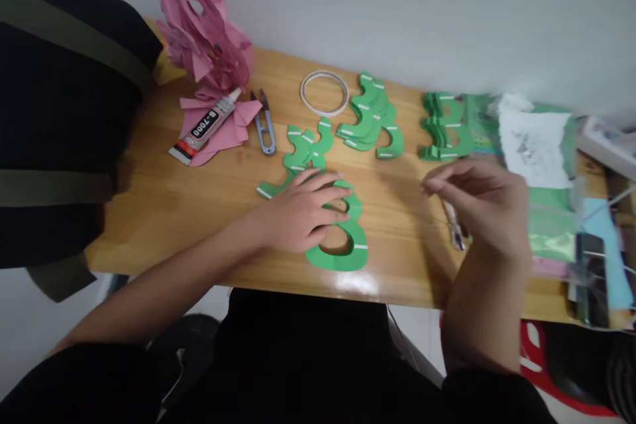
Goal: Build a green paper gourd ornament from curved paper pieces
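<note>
My left hand [305, 212] lies with fingers spread over a green curved cutout [342, 258], shaped like a B or 3, on the wooden table. Part of that piece is hidden under the palm. More green wavy cutouts [299, 144] with short white strips lie just beyond my fingers. Raised over the table at the right is my right hand [481, 205], thumb and fingertips pinched together. Whatever sits in the pinch is too small to make out. Beneath it lies a slim light-coloured tool [455, 228], partly covered by the hand.
A tape roll [324, 93], stacked green cutouts [370, 116] and another green stack [442, 126] line the back. Blue thread snips [265, 126] and a B-7000 glue tube [206, 126] on pink pieces lie left. Green packets [549, 218] and a phone [591, 278] occupy the right.
</note>
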The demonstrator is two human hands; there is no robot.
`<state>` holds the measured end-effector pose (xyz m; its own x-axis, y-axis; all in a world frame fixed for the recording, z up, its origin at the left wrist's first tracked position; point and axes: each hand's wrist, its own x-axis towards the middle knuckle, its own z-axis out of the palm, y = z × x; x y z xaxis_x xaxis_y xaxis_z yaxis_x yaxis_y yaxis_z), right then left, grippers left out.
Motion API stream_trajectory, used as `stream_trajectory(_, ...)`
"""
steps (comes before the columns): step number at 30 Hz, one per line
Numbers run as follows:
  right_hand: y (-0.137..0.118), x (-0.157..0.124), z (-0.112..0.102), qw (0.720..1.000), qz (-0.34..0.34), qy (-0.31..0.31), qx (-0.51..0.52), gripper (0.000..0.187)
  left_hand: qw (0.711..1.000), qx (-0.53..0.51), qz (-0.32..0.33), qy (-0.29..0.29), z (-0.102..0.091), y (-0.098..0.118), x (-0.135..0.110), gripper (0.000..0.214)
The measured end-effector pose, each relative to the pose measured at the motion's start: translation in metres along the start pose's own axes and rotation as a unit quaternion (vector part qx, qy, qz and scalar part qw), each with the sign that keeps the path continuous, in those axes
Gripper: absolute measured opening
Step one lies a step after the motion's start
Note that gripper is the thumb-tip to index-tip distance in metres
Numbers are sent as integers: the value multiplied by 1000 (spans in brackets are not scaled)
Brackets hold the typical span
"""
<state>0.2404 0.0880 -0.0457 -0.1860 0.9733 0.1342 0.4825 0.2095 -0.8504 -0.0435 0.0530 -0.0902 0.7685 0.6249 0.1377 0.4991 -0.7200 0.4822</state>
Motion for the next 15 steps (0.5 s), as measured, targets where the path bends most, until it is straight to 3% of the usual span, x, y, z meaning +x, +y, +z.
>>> stream_trajectory(2, 5, 11, -26, 985, 89, 136, -51, 12, 1000, -4, 1, 8, -1, 1, -1, 30)
stream_trajectory(3, 8, 18, -41, 969, 139, 175, -101, 12, 1000, -8, 0, 13, -1, 1, -1, 30)
stream_trajectory(5, 15, 36, -70, 942, 201, 179, -200, 6, 1000, -17, -1, 24, -1, 2, -1, 31)
stream_trajectory(8, 22, 58, -104, 919, 204, 184, -284, 10, 999, -34, -6, 34, 1, 2, -1, 32)
stream_trajectory(13, 44, 71, -118, 879, 196, 174, -399, 6, 998, -47, 1, 36, 8, -6, 1, 32)
stream_trajectory(15, 53, 67, -119, 868, 190, 167, -427, 15, 997, -57, 12, 46, 10, -8, 2, 30)
